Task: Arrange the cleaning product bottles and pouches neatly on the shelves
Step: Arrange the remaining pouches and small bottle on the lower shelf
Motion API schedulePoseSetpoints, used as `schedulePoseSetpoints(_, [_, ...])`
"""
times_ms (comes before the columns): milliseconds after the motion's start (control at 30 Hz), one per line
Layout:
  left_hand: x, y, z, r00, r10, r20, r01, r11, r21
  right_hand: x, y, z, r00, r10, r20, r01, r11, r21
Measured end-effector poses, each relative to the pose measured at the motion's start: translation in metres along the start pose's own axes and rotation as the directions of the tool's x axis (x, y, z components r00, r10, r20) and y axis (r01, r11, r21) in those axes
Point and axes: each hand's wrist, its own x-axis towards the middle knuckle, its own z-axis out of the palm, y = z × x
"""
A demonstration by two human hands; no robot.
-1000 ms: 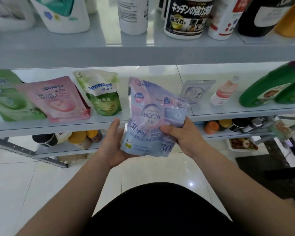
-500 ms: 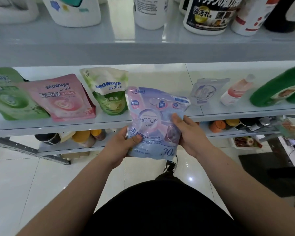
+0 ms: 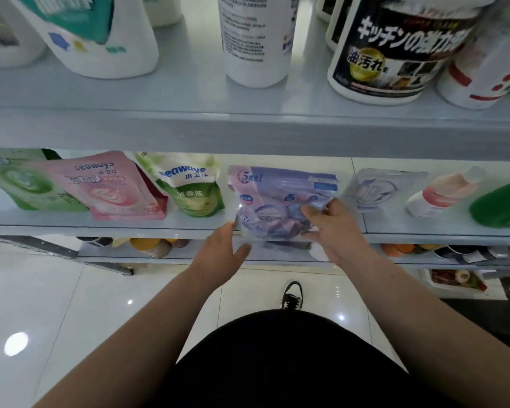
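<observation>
Left hand (image 3: 221,251) is off the purple pouch (image 3: 280,198) now. Its fingers are loose and spread, tips just beside the lower left corner, holding nothing. Half a second ago its thumb pinched the front.

Right hand (image 3: 333,228) keeps its hold, fingers curled over the pouch's right front, thumb near the bottom edge.

The pouch has gone from in front of the shelf lip up onto the middle shelf (image 3: 159,228). Its base sits near the front edge and its top leans back.

It fills the gap between the green-and-white pouch (image 3: 195,187) to its left and the clear pouch (image 3: 374,189) to its right; whether it touches either, I cannot tell.

Judgement: placement is nearly done. What remains is the right hand's release, and perhaps a nudge to square the pouch with the row.

Above, the bottles on the upper shelf (image 3: 248,128) stand as before.
</observation>
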Motion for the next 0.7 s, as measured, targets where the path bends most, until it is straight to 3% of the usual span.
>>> schedulePoseSetpoints(100, [0.010,-0.017,0.015,0.997,0.069,0.016,-0.070,0.918,0.389,0.020,-0.009,0.002,0.999,-0.037,0.002,0.037,0.999,0.020])
schedulePoseSetpoints(200, [0.018,-0.019,0.020,0.990,0.134,0.054,-0.141,0.822,0.551,0.035,-0.013,0.008,0.999,-0.044,0.006,0.044,0.999,0.017])
schedulePoseSetpoints(400, [0.027,-0.021,0.023,0.975,0.108,0.192,-0.205,0.769,0.605,0.051,-0.010,0.016,0.995,-0.090,0.036,0.094,0.989,-0.114])
schedulePoseSetpoints(700, [0.020,-0.028,0.020,0.959,0.100,0.265,-0.251,0.730,0.636,0.052,-0.015,0.021,0.996,-0.087,0.033,0.092,0.976,-0.197])
